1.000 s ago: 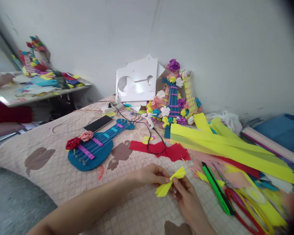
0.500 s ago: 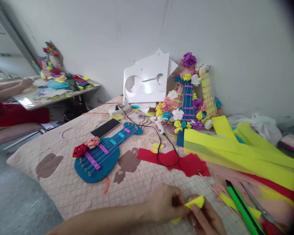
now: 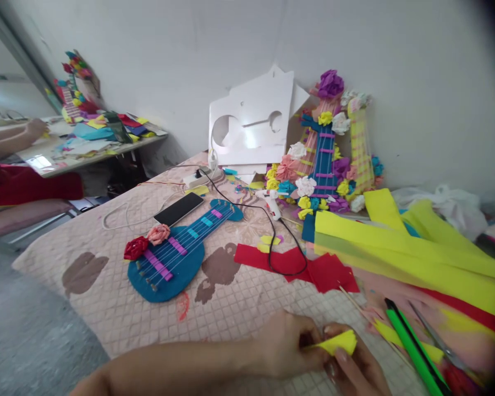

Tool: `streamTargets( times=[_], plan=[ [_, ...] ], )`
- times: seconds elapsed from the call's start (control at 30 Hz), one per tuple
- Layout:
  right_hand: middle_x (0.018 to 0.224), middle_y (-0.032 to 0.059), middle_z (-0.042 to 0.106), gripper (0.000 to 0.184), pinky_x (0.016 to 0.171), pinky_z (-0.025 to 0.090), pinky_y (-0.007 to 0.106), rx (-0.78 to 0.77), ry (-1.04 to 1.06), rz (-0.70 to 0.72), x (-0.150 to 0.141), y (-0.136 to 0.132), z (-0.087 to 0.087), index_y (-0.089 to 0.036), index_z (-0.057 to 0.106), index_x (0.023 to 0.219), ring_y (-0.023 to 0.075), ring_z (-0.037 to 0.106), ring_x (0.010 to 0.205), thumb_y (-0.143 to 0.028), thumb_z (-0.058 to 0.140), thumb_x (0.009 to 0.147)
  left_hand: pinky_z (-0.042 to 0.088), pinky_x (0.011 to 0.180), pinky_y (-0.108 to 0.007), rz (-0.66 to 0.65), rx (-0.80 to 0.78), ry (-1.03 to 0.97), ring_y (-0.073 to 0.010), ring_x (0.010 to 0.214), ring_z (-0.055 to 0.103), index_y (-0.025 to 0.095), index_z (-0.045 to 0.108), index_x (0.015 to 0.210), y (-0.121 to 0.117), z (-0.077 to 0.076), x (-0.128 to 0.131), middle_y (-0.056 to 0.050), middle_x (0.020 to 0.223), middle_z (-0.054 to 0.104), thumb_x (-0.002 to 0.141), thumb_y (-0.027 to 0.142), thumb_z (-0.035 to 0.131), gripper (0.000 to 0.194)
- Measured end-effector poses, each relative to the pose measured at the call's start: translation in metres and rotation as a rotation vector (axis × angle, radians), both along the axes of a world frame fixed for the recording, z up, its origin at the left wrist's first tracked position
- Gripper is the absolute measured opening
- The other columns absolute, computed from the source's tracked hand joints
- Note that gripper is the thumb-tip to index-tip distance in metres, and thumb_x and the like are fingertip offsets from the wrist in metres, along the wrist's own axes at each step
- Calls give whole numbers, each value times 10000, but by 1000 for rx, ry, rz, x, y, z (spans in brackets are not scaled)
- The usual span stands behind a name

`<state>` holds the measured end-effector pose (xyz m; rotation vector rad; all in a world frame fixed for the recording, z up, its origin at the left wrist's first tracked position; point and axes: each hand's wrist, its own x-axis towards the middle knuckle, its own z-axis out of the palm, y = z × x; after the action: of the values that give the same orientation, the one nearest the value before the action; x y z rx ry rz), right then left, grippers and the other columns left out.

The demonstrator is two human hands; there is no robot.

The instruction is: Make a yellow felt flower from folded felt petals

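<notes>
Close to the table's front edge, my left hand (image 3: 286, 344) and my right hand (image 3: 355, 360) meet around a small piece of yellow crepe paper (image 3: 339, 344). The left fingers pinch its narrow end, while the right thumb and fingers hold the wider, flared part. Beyond them lie overlapping red paper pieces (image 3: 330, 272) with a black cord looped over them. A blue toy guitar (image 3: 169, 269), decorated with a red and a pink paper rose, rests to the left. A green utility knife (image 3: 414, 346) and scissors (image 3: 441, 341) lie at the right.
A white glue gun (image 3: 272, 203) stands behind the red paper. Long yellow paper strips (image 3: 396, 247) cover the right side. Flower-covered guitars (image 3: 324, 154) and a white cut-out board (image 3: 251, 124) lean on the wall. A phone (image 3: 179, 209) lies near a power strip; another person's hand (image 3: 36, 129) shows far left.
Both hands have shifted slightly right in view, still holding the yellow paper. More of its flared end shows now. The camera view has tilted a little.
</notes>
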<state>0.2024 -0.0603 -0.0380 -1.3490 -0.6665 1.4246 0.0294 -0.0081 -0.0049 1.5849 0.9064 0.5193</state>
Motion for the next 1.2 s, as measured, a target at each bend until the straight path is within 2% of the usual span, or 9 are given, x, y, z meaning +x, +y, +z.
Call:
streamTargets(
  times=[0.1, 0.2, 0.33, 0.47, 0.63, 0.8, 0.93, 1.07, 1.2],
  plan=[
    [713, 18, 592, 280, 499, 432, 240, 45, 1, 6, -2, 0, 1, -239, 657, 836, 137, 529, 587, -378, 785, 630, 339, 509, -202, -16, 52, -4, -93, 554, 477, 138, 651, 751, -1, 1, 1, -19, 656, 619, 765, 385, 616, 250],
    [712, -2, 569, 238, 493, 410, 222, 108, 58, 0, -9, 2, 7, -234, 646, 814, 107, 500, 559, -366, 770, 660, 323, 488, -197, -90, 70, -34, -83, 531, 463, 129, 636, 794, 1, -2, -1, -5, 628, 595, 754, 433, 634, 306],
    [697, -11, 554, 229, 472, 377, 209, 142, 89, 7, -14, 3, 11, -225, 640, 789, 90, 479, 533, -358, 773, 659, 318, 466, -183, -139, 31, -84, -77, 525, 489, 119, 610, 844, 4, -10, -2, -14, 650, 609, 781, 493, 591, 380],
    [701, -12, 558, 206, 478, 373, 208, 163, 86, 52, -11, 3, 9, -223, 644, 806, 86, 475, 538, -337, 763, 681, 353, 493, -183, -105, 45, -83, -93, 568, 537, 121, 602, 824, 1, -14, 0, -31, 687, 640, 789, 456, 587, 338],
    [671, -17, 544, 273, 473, 366, 210, 175, 91, 57, -12, 4, 10, -225, 648, 862, 88, 455, 528, -366, 770, 663, 320, 482, -178, -9, 131, -30, -79, 549, 511, 135, 582, 699, -5, -5, 1, -9, 637, 630, 795, 308, 557, 199],
    [666, -23, 526, 224, 480, 351, 217, 187, 61, 79, -13, 5, 14, -215, 636, 791, 85, 432, 519, -373, 752, 684, 319, 478, -182, -17, 139, -15, -87, 552, 513, 134, 584, 697, -3, -5, 1, -20, 646, 636, 787, 326, 579, 212],
    [696, -23, 525, 197, 481, 352, 217, 205, 69, 81, -14, 6, 14, -219, 629, 787, 84, 433, 523, -360, 739, 703, 369, 510, -187, -80, 58, -78, -105, 585, 559, 128, 596, 776, 0, -9, 0, -37, 690, 659, 800, 363, 574, 237],
    [771, -14, 539, 189, 467, 346, 209, 213, 97, 38, -13, 6, 14, -217, 627, 777, 73, 456, 529, -330, 753, 693, 379, 517, -196, -106, 9, -108, -118, 609, 566, 122, 604, 803, 4, -5, -2, -46, 716, 652, 730, 464, 654, 353],
    [798, -17, 552, 136, 452, 342, 214, 246, 137, 70, -12, 5, 13, -234, 630, 785, 56, 432, 489, -323, 720, 734, 464, 606, -262, -225, -343, -259, -131, 597, 599, 121, 603, 790, 9, 2, -4, -73, 741, 658, 715, 685, 553, 571]
  ],
)
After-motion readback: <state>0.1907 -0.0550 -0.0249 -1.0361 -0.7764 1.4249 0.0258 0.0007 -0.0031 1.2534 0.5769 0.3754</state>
